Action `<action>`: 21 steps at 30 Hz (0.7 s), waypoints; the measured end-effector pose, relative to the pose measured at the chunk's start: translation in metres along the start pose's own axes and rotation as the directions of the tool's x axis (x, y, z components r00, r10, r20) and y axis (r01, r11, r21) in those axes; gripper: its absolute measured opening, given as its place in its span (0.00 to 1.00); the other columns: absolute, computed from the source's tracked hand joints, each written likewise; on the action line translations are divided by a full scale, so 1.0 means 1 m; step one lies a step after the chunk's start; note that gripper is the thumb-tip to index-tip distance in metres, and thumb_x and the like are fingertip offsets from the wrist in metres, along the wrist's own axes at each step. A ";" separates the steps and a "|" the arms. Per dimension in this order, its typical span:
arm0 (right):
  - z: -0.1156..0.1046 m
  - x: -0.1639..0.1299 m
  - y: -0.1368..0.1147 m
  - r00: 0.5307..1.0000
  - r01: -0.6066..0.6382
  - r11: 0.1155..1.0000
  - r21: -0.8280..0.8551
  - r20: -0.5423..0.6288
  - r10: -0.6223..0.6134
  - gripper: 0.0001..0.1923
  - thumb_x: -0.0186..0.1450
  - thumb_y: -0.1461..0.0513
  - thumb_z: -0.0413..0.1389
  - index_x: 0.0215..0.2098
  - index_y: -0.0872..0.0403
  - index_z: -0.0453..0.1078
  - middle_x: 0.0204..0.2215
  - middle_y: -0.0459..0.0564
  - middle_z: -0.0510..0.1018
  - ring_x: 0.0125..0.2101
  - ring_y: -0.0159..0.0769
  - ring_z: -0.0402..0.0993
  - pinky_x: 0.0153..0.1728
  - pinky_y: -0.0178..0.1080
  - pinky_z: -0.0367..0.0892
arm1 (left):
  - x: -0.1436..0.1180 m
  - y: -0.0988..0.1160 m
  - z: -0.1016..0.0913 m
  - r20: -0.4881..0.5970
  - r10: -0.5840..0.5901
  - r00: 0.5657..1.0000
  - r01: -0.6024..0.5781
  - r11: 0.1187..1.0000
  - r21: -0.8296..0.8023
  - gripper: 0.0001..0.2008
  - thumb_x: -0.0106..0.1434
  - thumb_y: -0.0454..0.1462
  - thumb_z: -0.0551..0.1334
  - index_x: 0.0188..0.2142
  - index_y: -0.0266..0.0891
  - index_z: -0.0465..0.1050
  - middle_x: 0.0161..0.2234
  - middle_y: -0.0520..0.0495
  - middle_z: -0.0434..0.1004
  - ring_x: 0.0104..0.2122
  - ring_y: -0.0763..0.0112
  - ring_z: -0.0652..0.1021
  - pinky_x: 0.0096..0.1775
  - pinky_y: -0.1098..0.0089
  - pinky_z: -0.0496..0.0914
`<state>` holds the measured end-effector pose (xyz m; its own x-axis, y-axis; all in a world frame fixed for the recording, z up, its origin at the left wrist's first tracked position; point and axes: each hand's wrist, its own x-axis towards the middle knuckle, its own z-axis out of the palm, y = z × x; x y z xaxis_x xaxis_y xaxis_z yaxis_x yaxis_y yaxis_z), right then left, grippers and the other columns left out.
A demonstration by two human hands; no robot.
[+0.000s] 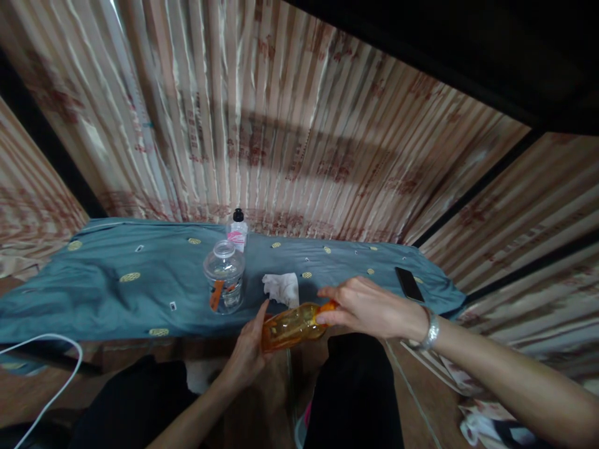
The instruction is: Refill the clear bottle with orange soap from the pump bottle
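Observation:
An amber see-through bottle (292, 325) lies tilted nearly on its side above my lap, at the front edge of the cloth-covered surface. My left hand (251, 346) grips its broad base end, thumb up along the side and the other fingers partly hidden. At the narrow end, my right hand (355, 302) closes thumb and fingers on the orange cap (327, 307). Just behind the bottle lies a crumpled white tissue (283, 288). To its left stands a clear plastic jar (224, 277) with an orange label, and behind that a clear bottle (238, 234) with a black cap.
A teal cloth (140, 274) with yellow patterns covers the low surface. On its right end lies a black phone (409, 284). A white cable (70, 380) curves at the lower left. Patterned curtains (281, 125) hang behind, with dark frame bars at both sides.

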<state>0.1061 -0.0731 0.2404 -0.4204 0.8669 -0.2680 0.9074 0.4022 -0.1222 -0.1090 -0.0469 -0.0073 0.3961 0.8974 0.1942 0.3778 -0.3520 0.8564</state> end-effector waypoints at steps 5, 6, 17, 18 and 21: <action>-0.014 0.003 0.030 0.995 0.035 0.906 0.422 -0.101 0.009 0.31 0.67 0.45 0.47 0.61 0.53 0.61 0.48 0.54 0.78 0.43 0.41 0.76 0.43 0.42 0.68 | 0.001 -0.001 0.008 0.050 -0.130 0.990 0.138 0.962 -0.236 0.53 0.48 0.31 0.67 0.68 0.48 0.38 0.54 0.42 0.72 0.50 0.55 0.77 0.49 0.57 0.73; -0.013 0.003 0.038 0.991 0.030 0.844 0.535 -0.123 0.043 0.30 0.67 0.45 0.46 0.60 0.53 0.62 0.50 0.55 0.77 0.45 0.41 0.76 0.44 0.43 0.69 | 0.001 0.000 0.009 0.063 -0.153 0.986 0.165 0.948 -0.272 0.54 0.49 0.31 0.67 0.68 0.49 0.37 0.54 0.42 0.73 0.49 0.55 0.77 0.47 0.57 0.73; 0.058 0.017 0.037 0.961 0.233 0.320 0.918 -0.268 0.070 0.28 0.58 0.53 0.62 0.55 0.50 0.67 0.55 0.53 0.72 0.54 0.39 0.69 0.57 0.45 0.62 | 0.008 0.019 0.022 0.249 -0.267 0.931 0.364 0.722 -0.589 0.56 0.48 0.34 0.71 0.67 0.53 0.36 0.54 0.41 0.74 0.47 0.55 0.79 0.44 0.56 0.75; 0.058 0.020 0.034 0.959 0.238 0.336 0.911 -0.275 0.068 0.26 0.59 0.52 0.61 0.54 0.51 0.68 0.53 0.53 0.74 0.53 0.39 0.70 0.55 0.44 0.64 | 0.009 0.019 0.022 0.253 -0.261 0.932 0.362 0.719 -0.593 0.57 0.47 0.34 0.72 0.67 0.52 0.37 0.54 0.41 0.74 0.48 0.54 0.78 0.45 0.56 0.75; 0.060 0.033 0.028 0.926 0.237 0.451 0.861 -0.340 0.162 0.21 0.58 0.51 0.62 0.46 0.53 0.72 0.45 0.52 0.79 0.46 0.41 0.74 0.50 0.44 0.67 | 0.010 0.022 0.020 0.234 -0.222 0.946 0.321 0.733 -0.600 0.61 0.43 0.30 0.73 0.68 0.49 0.37 0.55 0.39 0.73 0.50 0.54 0.77 0.50 0.55 0.72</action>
<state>0.1173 -0.0505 0.1709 -0.2431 0.9683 0.0571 0.3106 0.1335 -0.9411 -0.0802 -0.0508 0.0038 0.4872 0.8652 -0.1186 -0.0986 0.1894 0.9769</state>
